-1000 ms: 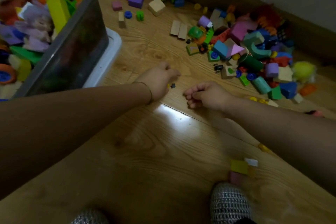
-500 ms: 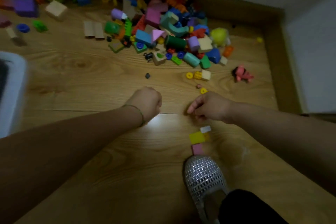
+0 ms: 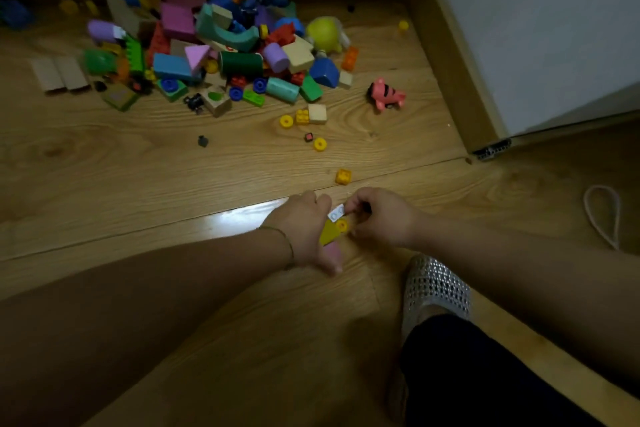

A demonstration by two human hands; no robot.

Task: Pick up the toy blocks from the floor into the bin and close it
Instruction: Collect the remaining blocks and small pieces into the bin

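— What's underfoot?
— A honey-toned plank floor (image 3: 104, 166) with wood grain. Its seams run from 9 toward 3 o'clock.
— And the walls?
— There's a pale wall (image 3: 540, 28) at 2 o'clock. A wooden skirting board (image 3: 450, 80) runs along its foot, turns the corner and carries on across 12 o'clock.
— Light?
— Dim, with one bright glare patch (image 3: 235, 215) near centre. A white cord loop (image 3: 602, 215) lies at 3 o'clock.
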